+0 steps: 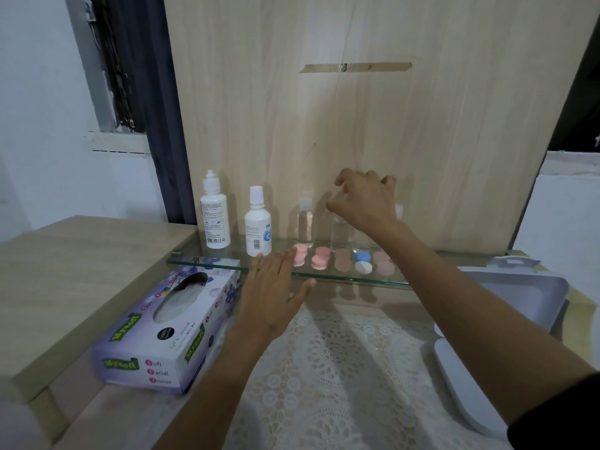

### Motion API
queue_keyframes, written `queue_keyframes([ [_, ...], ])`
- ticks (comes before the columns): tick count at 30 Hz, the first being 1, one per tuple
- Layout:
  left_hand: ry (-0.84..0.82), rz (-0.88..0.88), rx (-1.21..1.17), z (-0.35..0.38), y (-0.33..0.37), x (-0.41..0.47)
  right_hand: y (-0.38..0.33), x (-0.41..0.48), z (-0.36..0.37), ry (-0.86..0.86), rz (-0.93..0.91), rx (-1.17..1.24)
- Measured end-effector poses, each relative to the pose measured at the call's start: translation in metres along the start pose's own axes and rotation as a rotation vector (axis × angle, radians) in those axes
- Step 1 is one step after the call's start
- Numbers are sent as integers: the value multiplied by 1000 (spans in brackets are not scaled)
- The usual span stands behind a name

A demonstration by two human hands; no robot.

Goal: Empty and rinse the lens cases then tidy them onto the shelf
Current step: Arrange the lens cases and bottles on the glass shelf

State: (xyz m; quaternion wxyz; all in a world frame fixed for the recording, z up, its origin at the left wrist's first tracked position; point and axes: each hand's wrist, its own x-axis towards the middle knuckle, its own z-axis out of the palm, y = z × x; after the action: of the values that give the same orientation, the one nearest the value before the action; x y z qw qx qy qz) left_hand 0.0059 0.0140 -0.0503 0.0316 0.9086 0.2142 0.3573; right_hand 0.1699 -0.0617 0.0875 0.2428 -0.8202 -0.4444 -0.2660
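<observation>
Here, in the head view, five lens cases stand in a row along the front of a glass shelf (207, 265). There are two pink cases (300, 255) (321, 258), a dull pink case (343, 260), a blue and white case (363, 262) and another dull pink case (383, 264). Behind them stand two white bottles (214, 222) (258, 230), whose small print is too fine to read, and two clear bottles (305, 224) (341, 232).

The left hand (276, 289) lies flat with its fingers straight, the tips reaching the leftmost pink case; I cannot tell if they touch. The right hand (365, 203) hovers above the clear bottles, fingers spread and loosely bent, holding nothing.

Under the shelf lies a tissue box (168, 332) marked "Mysoft" and "Soft Facial Tissue". A lace cloth (341, 368) covers the table, and a white tray (519, 297) sits at the right.
</observation>
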Motion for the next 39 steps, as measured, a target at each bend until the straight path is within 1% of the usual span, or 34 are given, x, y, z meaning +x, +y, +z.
queue_keyframes([
  [3,6,-1,-5,3,0,1,-12,5,5,-9,-61,12],
  [10,31,-12,-6,5,-1,1,-28,15,23,-185,-119,-40],
  [12,41,-17,-4,6,-1,1,-30,16,26,-211,-132,-47],
  [18,42,-28,-4,7,-2,1,-31,20,21,-184,-103,23],
  [39,47,-61,-23,6,2,2,-23,16,12,-203,-64,-3],
])
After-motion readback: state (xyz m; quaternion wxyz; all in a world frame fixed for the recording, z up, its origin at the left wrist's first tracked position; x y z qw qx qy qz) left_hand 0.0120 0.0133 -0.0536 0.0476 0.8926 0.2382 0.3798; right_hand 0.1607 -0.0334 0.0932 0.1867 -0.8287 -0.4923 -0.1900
